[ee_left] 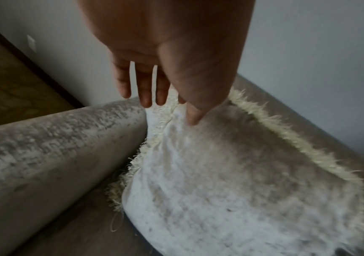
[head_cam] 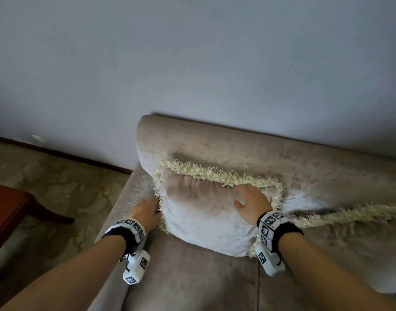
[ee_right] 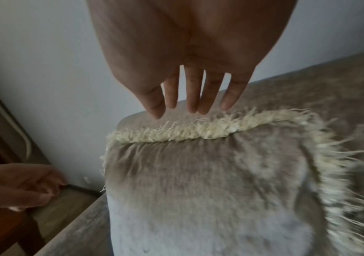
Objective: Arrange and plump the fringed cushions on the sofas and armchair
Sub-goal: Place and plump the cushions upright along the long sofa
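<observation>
Fringed cushion point(head_cam: 203, 212) stands propped in the corner of the beige velvet sofa point(head_cam: 260, 149), leaning on the backrest, its left edge just beside the armrest point(ee_left: 51, 147). A second fringed cushion point(head_cam: 349, 215) lies to the right, mostly out of frame.

Left hand point(head_cam: 147, 212) is at the cushion's left side, fingers point(ee_left: 143, 86) straight and relaxed, thumb tip touching the fabric near the fringe; the grip has hold of nothing. Right hand point(head_cam: 252, 202) sits at the upper right of the cushion face. In the right wrist view its fingers point(ee_right: 192, 93) are straight and slightly spread above the top fringe point(ee_right: 198, 129); grip open, nothing held. Whether the palm presses the cushion, cannot tell.

Step looks like patting or squaring the cushion from both sides.

Risks: uneven push from the right could wedge the cushion into the gap by the armrest and fold the fringe under. Too hard a pat on the upper part could tip it forward onto the seat. Fingers could snag loose fringe threads. Wooden side table point(head_cam: 10, 212) stands well apart, no concern.
</observation>
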Motion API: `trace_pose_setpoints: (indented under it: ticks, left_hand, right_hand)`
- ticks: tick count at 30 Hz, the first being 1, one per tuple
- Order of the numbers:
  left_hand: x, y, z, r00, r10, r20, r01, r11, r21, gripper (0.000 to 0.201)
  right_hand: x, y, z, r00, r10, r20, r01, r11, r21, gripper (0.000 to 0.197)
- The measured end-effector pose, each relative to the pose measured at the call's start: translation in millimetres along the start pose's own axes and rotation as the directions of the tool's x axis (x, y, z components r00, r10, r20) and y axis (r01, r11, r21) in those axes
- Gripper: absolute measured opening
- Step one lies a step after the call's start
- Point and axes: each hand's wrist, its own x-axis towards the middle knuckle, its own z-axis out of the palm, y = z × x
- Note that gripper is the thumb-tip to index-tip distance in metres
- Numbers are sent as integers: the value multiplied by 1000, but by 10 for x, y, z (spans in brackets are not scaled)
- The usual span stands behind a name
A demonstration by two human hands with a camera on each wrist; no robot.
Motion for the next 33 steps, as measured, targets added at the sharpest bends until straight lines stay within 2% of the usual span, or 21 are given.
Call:
trace_pose_setpoints:
  ticks: [3,7,10,12,14,16,18,23,28,31,33]
  left_hand:
    - [460,-293,228,998,28,57,-29,1000,11,69]
    - [1077,-637,848,988,31,153,-21,997,-68,105]
    - [1295,-620,1273,990,61,127,-35,980,-194,126]
    - [1389,-590,1501,993,99,69,-73,950,-304,139]
    - [1489,-595,1730,990,137,12,-119,898,-424,143]
    - [1576,-558,1867,988,146,-45,-149,845,-514,140]
    - [1637,-508,1943,987,136,-91,-163,828,-537,130]
    - [1639,-533,2010,972,165,-165,-230,797,-558,92]
    - [1391,-491,1895,955,230,-187,-288,873,-395,61]
    - [1228,-339,1727,919,333,-211,-384,877,-289,52]
    - [1120,-166,1557,886,409,-221,-453,865,-217,56]
  right_hand:
    - [438,-174,239,997,-76,9,77,991,-110,49]
    - [848,-116,646,990,-106,94,131,938,-321,68]
    - [983,59,938,989,-142,40,146,900,-411,72]
    - [1004,178,1070,984,-177,-19,151,888,-435,70]
    - [1003,273,1167,977,-202,-73,149,883,-445,67]
    - [1004,308,1219,967,-226,-117,152,881,-448,64]
    - [1012,313,1248,958,-245,-151,155,881,-446,61]
    - [1004,282,1261,936,-287,-204,171,876,-451,51]
    - [834,274,1121,943,-243,-226,123,889,-441,37]
    - [619,403,965,956,-158,-246,39,903,-429,37]
    - [467,505,840,954,-87,-287,-29,926,-376,38]
